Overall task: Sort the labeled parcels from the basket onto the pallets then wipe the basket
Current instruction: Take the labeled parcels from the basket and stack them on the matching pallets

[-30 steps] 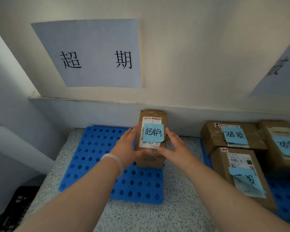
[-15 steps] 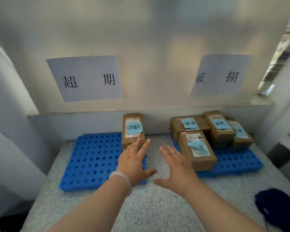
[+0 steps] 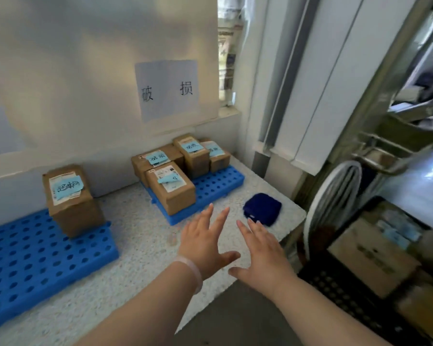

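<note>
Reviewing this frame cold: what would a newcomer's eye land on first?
The left hand and right hand hover open and empty over the speckled counter in the centre foreground. Behind them, the left pallet carries a single parcel with a blue note, and the right pallet holds a cluster of four parcels under the wall sign. A dark blue cloth lies near the counter's right edge.

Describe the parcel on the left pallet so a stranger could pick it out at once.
On the speckled counter lie two blue pallets. The left pallet carries one brown parcel at its far right corner, near the wall. It stands alone, whereas four parcels crowd the right pallet.
</note>
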Demonstrator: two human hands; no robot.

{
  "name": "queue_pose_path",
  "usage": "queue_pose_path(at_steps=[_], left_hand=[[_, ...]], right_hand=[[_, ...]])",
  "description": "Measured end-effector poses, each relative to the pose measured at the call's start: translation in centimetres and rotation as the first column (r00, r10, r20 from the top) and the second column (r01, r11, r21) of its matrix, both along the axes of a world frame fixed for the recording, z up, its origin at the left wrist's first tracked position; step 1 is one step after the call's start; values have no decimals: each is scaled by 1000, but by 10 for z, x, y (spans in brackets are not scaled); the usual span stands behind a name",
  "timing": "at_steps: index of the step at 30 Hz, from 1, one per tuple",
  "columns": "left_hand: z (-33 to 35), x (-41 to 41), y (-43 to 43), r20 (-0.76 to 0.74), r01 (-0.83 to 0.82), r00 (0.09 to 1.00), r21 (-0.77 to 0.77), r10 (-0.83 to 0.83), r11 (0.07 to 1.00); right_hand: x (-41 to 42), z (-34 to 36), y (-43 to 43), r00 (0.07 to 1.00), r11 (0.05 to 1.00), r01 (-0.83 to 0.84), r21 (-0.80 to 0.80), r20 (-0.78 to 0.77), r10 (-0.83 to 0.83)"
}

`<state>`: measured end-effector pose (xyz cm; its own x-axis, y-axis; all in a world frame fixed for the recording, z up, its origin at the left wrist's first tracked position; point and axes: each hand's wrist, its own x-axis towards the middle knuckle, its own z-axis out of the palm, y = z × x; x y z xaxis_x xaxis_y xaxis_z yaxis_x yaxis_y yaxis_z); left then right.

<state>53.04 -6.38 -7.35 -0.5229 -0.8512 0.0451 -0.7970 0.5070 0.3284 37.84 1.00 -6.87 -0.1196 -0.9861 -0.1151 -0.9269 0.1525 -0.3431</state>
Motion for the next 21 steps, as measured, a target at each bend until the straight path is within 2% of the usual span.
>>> queue_pose_path(at_steps=[6, 11, 14, 21], left_hand=[[20, -112, 30, -9, 189, 982, -41, -189, 981], [38, -214, 64, -77, 304, 950, 2, -303, 953], [36, -279, 81, -103, 349, 931, -21, -349, 937], [31, -395, 124, -71, 424, 904, 41, -421, 905]], right_hand=[[-84, 12, 55, 981, 977, 191, -95, 1, -192], [-167, 27, 105, 931, 928, 363, -89, 70, -358], [-224, 36, 136, 911, 908, 412, -75, 57, -408], [-339, 28, 190, 851, 850, 523, -52, 70, -520]])
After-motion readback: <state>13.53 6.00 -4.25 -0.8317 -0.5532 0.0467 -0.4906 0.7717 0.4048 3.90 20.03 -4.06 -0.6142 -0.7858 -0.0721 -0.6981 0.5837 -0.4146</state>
